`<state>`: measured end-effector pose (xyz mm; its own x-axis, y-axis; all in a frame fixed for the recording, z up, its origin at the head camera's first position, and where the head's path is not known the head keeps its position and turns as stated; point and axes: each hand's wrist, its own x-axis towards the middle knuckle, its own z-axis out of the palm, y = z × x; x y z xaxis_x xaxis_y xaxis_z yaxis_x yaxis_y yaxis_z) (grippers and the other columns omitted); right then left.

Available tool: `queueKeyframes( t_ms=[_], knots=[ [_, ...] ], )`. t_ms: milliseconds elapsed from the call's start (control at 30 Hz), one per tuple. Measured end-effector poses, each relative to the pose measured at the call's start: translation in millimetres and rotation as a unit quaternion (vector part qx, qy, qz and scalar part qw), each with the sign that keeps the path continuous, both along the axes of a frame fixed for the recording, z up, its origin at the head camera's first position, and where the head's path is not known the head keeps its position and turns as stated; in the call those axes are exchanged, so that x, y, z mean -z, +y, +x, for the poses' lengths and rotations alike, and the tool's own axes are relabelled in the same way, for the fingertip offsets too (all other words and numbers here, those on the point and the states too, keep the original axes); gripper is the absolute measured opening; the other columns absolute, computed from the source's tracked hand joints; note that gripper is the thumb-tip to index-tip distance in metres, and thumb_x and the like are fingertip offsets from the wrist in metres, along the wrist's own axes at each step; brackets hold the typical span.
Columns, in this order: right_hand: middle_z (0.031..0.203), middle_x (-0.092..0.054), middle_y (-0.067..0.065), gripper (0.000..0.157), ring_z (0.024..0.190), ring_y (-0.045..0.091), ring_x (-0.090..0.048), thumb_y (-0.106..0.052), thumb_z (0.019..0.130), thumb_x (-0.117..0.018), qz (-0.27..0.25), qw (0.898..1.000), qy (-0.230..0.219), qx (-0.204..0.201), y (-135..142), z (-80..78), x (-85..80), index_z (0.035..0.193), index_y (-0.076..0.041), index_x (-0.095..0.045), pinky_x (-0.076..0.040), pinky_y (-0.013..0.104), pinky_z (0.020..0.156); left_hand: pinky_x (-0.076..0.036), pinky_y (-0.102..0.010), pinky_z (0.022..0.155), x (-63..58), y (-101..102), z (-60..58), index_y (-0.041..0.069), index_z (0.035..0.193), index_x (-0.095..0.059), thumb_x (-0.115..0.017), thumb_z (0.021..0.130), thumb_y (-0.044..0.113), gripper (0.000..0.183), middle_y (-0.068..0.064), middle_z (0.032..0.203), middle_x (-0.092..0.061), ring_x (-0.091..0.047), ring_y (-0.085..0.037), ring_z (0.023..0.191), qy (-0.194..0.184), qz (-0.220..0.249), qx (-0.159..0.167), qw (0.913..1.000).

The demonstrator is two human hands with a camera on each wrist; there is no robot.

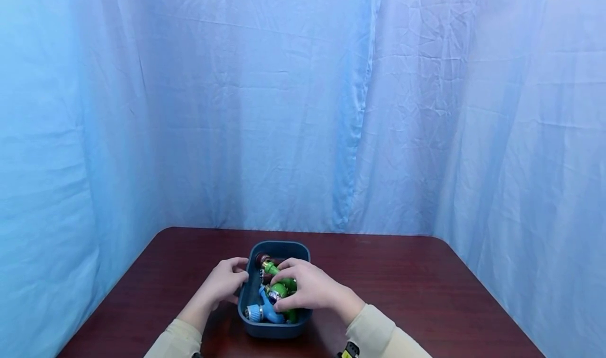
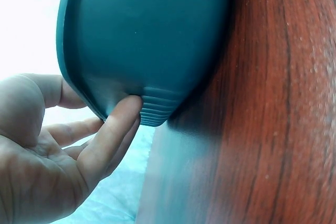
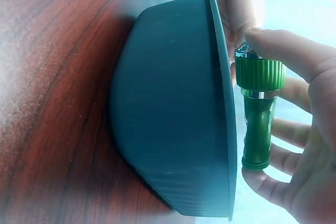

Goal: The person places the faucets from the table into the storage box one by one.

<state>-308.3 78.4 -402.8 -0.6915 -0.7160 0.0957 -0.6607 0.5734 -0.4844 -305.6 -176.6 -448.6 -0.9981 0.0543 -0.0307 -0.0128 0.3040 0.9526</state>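
A dark teal plastic bin (image 1: 276, 331) stands on the table with several green, blue and dark red pieces inside. My left hand (image 1: 224, 280) holds its left side. In the left wrist view, fingers (image 2: 113, 135) press the outer wall near moulded ridges, and the thumb tip is hidden behind the rim. Over the bin, my right hand (image 1: 314, 288) pinches a green flashlight (image 3: 258, 114) with a ribbed head and silver bands. The thumb lies at its head and a fingertip at its tail. Beneath the right hand lies a blue piece (image 1: 271, 312) with a ribbed end.
Dark reddish wood forms the tabletop (image 1: 402, 295), with rounded far corners. Pale blue curtains (image 1: 265, 111) hang behind it and on both sides. A dark red piece (image 1: 262, 258) lies at the far end inside the bin.
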Motion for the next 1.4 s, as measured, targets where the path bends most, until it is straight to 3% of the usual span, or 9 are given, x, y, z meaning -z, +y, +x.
queueKeyframes(
  t_ms=[600,900,1067,1200,1400],
  knots=[
    [0.139,-0.055,-0.009,0.037,0.127,0.013,-0.05,-0.055,0.082,-0.078,0.025,1.0,-0.001,0.008,-3,1.6,11.4,0.116,-0.041,-0.073,-0.051,0.04,0.098,-0.061,-0.047,0.058,0.7,2,1.2,-0.004,0.144,-0.049,-0.054,0.094,0.005,0.052,-0.021,0.109,-0.062,-0.059,-0.03,0.084,0.003,0.001,0.005,1.0],
    [0.134,-0.058,-0.004,0.041,0.118,0.011,-0.055,-0.054,0.082,-0.079,0.003,1.0,0.023,-0.013,-2,2.0,11.4,0.116,-0.03,-0.075,-0.052,0.033,0.093,-0.061,-0.047,0.057,0.3,2,2.5,-0.004,0.144,-0.049,-0.053,0.092,0.003,0.053,-0.021,0.109,-0.063,-0.059,-0.03,0.083,-0.003,0.009,0.007,0.9999],
    [0.132,-0.057,-0.007,0.04,0.114,0.012,-0.057,-0.051,0.084,-0.078,-0.015,1.0,0.014,-0.006,5,1.4,8.0,0.116,-0.027,-0.075,-0.052,0.033,0.09,-0.061,-0.046,0.055,0.0,1,3.7,-0.003,0.144,-0.05,-0.053,0.09,0.004,0.054,-0.021,0.108,-0.063,-0.059,-0.029,0.082,-0.004,0.008,0.005,0.9999],
    [0.134,-0.058,-0.004,0.035,0.121,0.012,-0.054,-0.052,0.088,-0.075,-0.024,1.0,0.009,0.007,13,-1.1,1.2,0.116,-0.031,-0.075,-0.051,0.04,0.095,-0.061,-0.047,0.056,-2.1,0,4.0,-0.003,0.145,-0.05,-0.053,0.09,0.004,0.055,-0.021,0.109,-0.062,-0.058,-0.028,0.082,0.001,-0.001,0.004,1.0],
    [0.136,-0.057,-0.003,0.038,0.12,0.014,-0.055,-0.056,0.091,-0.068,-0.039,0.998,0.035,0.03,35,-5.8,-13.6,0.119,-0.031,-0.072,-0.051,0.042,0.096,-0.061,-0.048,0.061,-13.0,-3,2.7,0.0,0.145,-0.051,-0.054,0.091,0.007,0.054,-0.019,0.117,-0.064,-0.064,-0.026,0.087,0.036,-0.045,-0.018,0.9982]
  ],
)
